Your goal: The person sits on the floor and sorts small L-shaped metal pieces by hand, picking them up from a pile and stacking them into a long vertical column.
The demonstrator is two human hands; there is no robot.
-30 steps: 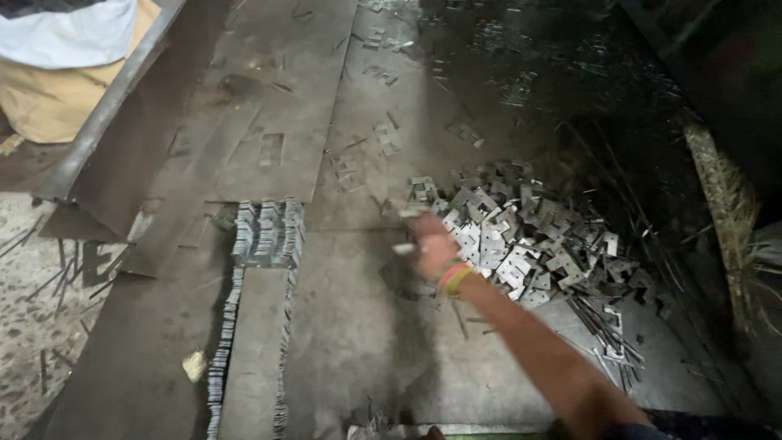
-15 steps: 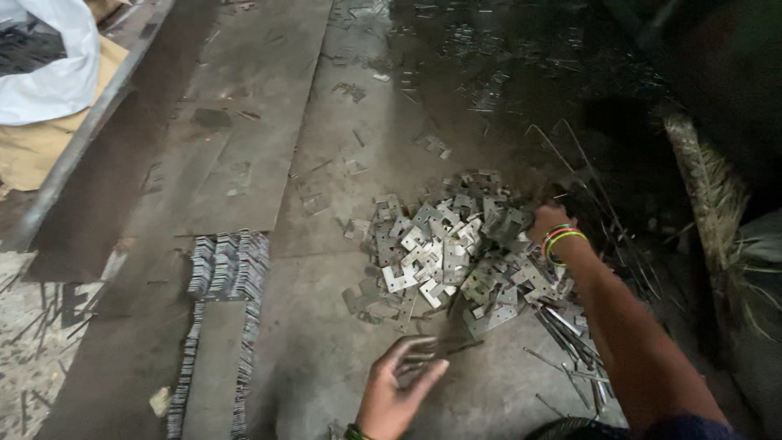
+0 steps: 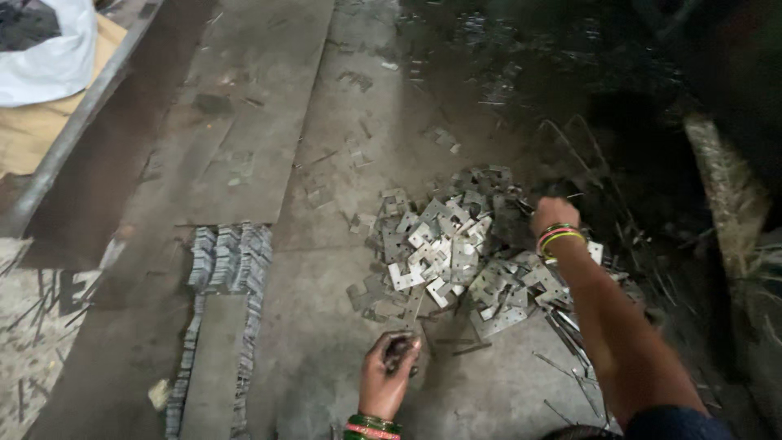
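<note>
Hands come first: the left hand (image 3: pixel 389 371) is low in the view, near the person's body, with its fingers curled around a few small dark metal pieces (image 3: pixel 399 349). Green and red bangles sit on that wrist. The hand hovers just over the grey floor (image 3: pixel 326 342), right below the near edge of the pile. The right hand (image 3: pixel 554 216) is stretched far out, and its arm crosses the right side of the view. It is balled up like a fist on the far side of the pile, but it is too blurry to tell if it grips anything. Bright bangles (image 3: pixel 558 239) ring this wrist too. Between the two hands lies the pile of flat metal plates (image 3: pixel 456 253), pale and shiny, with little notches in them, all jumbled on top of each other. Thin wires and dark scraps (image 3: pixel 570 334) lie on the floor beside the pile, under the right arm. To the left, well apart from the hands, more plates are stacked in neat rows (image 3: pixel 232 257), and a long thin line of them runs down toward the bottom edge. Farther left is a long metal bar (image 3: pixel 77 114) lying at a slant. Past it, in the top left corner, sits a white sack (image 3: pixel 49 49) on top of a brown one.
</note>
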